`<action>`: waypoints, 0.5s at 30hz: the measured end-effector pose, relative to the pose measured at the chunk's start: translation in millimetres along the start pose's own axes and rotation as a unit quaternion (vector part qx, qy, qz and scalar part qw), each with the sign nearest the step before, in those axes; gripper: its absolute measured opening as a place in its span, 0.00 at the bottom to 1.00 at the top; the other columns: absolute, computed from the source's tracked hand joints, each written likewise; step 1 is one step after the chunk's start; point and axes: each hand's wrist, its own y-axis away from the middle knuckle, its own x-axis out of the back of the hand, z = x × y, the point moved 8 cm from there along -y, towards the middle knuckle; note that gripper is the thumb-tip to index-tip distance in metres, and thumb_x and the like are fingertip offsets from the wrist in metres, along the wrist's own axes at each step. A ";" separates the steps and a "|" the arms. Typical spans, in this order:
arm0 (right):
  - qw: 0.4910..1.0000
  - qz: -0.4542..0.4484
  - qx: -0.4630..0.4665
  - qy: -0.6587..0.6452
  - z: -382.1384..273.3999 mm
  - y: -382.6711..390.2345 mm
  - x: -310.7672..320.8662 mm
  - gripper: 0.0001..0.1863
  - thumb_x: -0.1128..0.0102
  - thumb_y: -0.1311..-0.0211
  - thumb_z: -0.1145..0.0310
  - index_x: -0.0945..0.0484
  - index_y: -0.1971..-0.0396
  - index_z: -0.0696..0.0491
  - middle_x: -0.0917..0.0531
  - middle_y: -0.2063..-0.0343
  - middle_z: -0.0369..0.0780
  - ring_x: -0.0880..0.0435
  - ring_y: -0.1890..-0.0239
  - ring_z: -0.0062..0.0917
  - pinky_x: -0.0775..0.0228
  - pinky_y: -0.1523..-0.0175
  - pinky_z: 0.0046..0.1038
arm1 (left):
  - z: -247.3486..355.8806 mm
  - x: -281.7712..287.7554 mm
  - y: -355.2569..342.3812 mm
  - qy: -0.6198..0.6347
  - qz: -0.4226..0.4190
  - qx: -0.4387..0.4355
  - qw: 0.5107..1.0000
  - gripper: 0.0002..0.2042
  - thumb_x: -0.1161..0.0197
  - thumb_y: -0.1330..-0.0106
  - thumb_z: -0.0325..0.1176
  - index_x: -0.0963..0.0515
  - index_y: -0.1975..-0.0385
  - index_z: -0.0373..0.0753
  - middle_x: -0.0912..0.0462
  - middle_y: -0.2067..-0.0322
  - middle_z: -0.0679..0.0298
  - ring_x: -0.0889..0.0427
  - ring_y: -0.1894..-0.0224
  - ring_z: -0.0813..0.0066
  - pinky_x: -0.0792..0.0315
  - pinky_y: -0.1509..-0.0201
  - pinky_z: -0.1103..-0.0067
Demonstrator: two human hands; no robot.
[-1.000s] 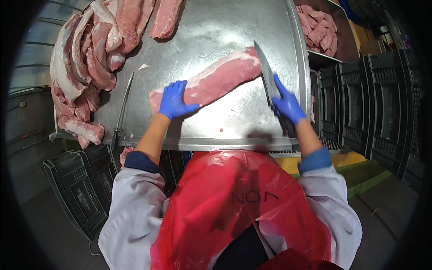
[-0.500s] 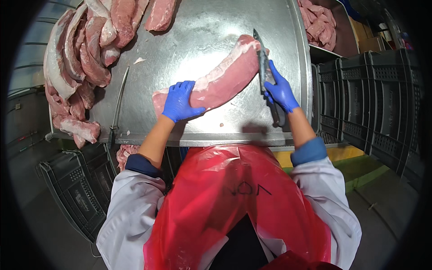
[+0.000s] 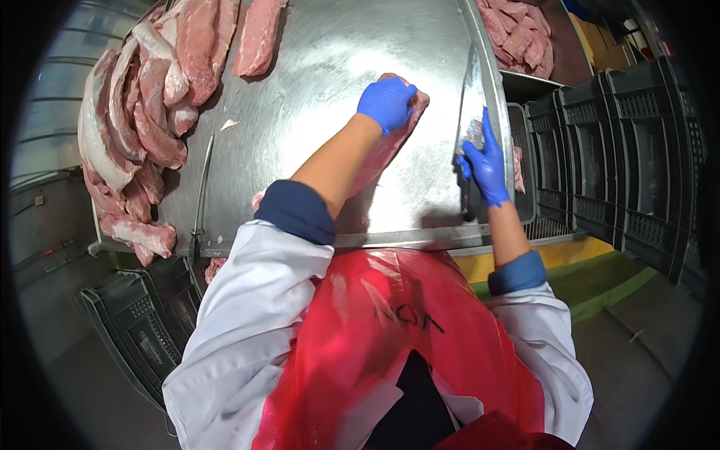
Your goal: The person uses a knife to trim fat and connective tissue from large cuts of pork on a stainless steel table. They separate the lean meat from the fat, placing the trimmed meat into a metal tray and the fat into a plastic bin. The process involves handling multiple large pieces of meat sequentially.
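On the right half of the shiny metal table [image 3: 322,45], a long piece of pink meat [image 3: 381,160] lies on a slant. One end points near and left, and the other points far and right. The left hand [image 3: 387,105], in a blue glove, is on the far end of it. Its fingers are bent over the meat, but I cannot tell if they squeeze it, because their undersides are hidden. The left arm covers much of the meat, and a small bit of its near end peeks out on the left.

To the right, the right hand [image 3: 487,171], also in a blue glove, has hold of a big knife [image 3: 472,90]. One finger sticks out straight. The black handle points near and the blade points far, by the right edge of the table. The blade is apart from the meat.

A big pile of meat [image 3: 135,135] sits on the left side. Next to it is a thin sharpening rod [image 3: 204,180], with its handle at the near edge. Another long meat strip [image 3: 258,37] lies on the far side. At the far right, a metal bin [image 3: 574,52] has many pink pieces [image 3: 517,37] in it.
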 end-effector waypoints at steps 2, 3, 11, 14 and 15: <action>1.000 0.027 0.004 0.012 19.3 -18.2 -8.6 0.46 0.47 0.34 0.80 0.57 0.22 0.38 0.21 0.72 0.36 0.26 0.82 0.14 0.30 0.79 0.19 | -31.0 -31.4 -21.1 0.048 0.003 0.023 0.999 0.14 0.40 0.34 0.41 0.18 0.55 0.39 0.15 0.61 0.51 0.15 0.59 0.58 0.23 0.50 0.68; 0.999 0.031 -0.004 0.023 27.5 -25.9 -15.0 0.45 0.46 0.34 0.79 0.56 0.22 0.38 0.19 0.69 0.37 0.24 0.81 0.15 0.28 0.79 0.20 | -39.8 -28.7 -21.2 0.132 0.003 0.062 0.989 0.13 0.40 0.34 0.38 0.18 0.57 0.38 0.15 0.64 0.52 0.15 0.61 0.62 0.23 0.52 0.70; 0.938 -0.112 -0.016 0.327 15.7 -109.8 -75.1 0.39 0.46 0.33 0.62 0.49 0.23 0.33 0.15 0.67 0.49 0.14 0.74 0.31 0.19 0.57 0.32 | -53.9 3.0 -37.1 0.348 -0.026 0.161 0.923 0.09 0.37 0.36 0.32 0.18 0.64 0.32 0.15 0.70 0.61 0.18 0.68 0.78 0.24 0.60 0.79; 0.896 -0.188 -0.065 0.396 0.1 -62.3 -51.2 0.39 0.48 0.33 0.63 0.49 0.24 0.32 0.15 0.71 0.49 0.14 0.74 0.30 0.20 0.58 0.32 | -71.4 18.1 -48.3 0.304 -0.001 0.151 0.941 0.10 0.38 0.37 0.32 0.17 0.63 0.32 0.16 0.71 0.64 0.20 0.68 0.80 0.25 0.61 0.79; 0.900 -0.203 -0.070 0.380 2.0 -57.1 -46.9 0.38 0.49 0.33 0.63 0.48 0.24 0.32 0.15 0.71 0.48 0.14 0.73 0.31 0.20 0.58 0.33 | -76.9 24.6 -49.7 0.291 0.003 0.142 0.946 0.10 0.38 0.37 0.32 0.17 0.62 0.33 0.16 0.71 0.64 0.20 0.68 0.80 0.25 0.61 0.80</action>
